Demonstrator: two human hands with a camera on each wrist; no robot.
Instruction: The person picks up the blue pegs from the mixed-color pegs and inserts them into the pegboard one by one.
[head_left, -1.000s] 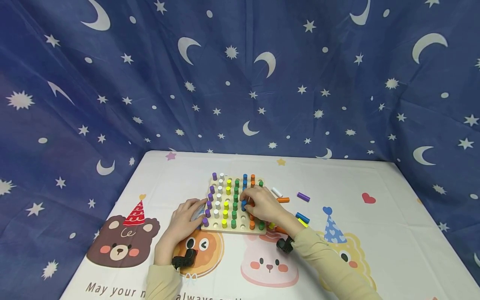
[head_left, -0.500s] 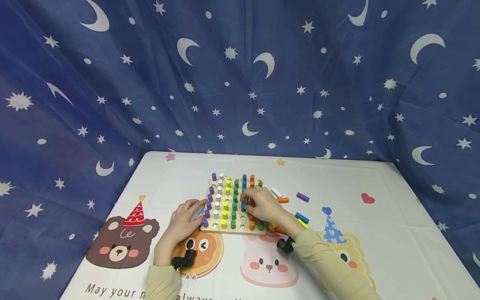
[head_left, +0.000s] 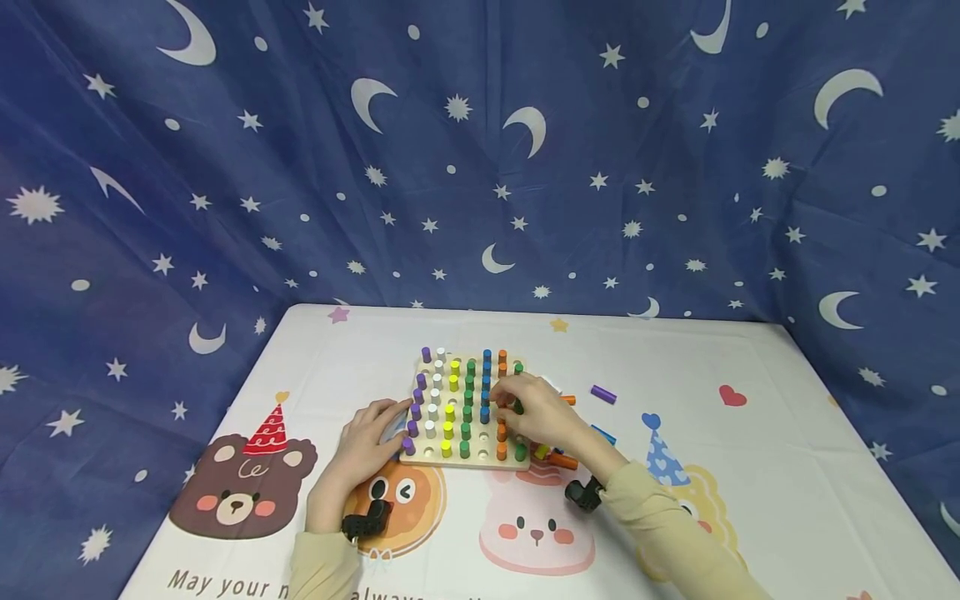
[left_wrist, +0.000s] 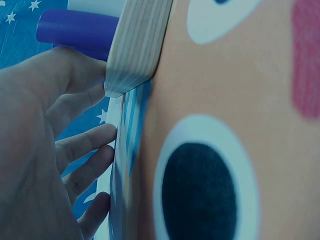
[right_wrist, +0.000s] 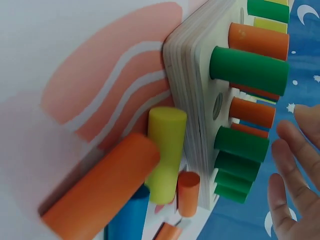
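A light wooden pegboard [head_left: 468, 466] stands on the table with coloured pegs upright in columns: purple, white, yellow, green, blue, orange and green. My left hand [head_left: 369, 435] rests at its left edge. In the left wrist view the thumb touches the board's edge [left_wrist: 137, 45] below a purple peg [left_wrist: 80, 31], and the other fingers are extended. Over the right-hand columns is my right hand [head_left: 542, 410], beside a blue peg [head_left: 484, 415] standing in its hole. Its fingers [right_wrist: 289, 155] look loose in the right wrist view, apart from the green pegs [right_wrist: 242, 145], holding nothing visible.
Loose pegs lie right of the board: an orange one [right_wrist: 102, 190], a yellow one [right_wrist: 166, 155], a blue one [right_wrist: 129, 215] and a purple one [head_left: 603, 394]. Starry blue cloth [head_left: 480, 167] hangs behind the table. Cartoon animals are printed on the white tablecloth [head_left: 637, 350].
My right hand has let go of the blue peg and shifted slightly right, so more of the blue column shows. The left hand has stayed at the board's edge.
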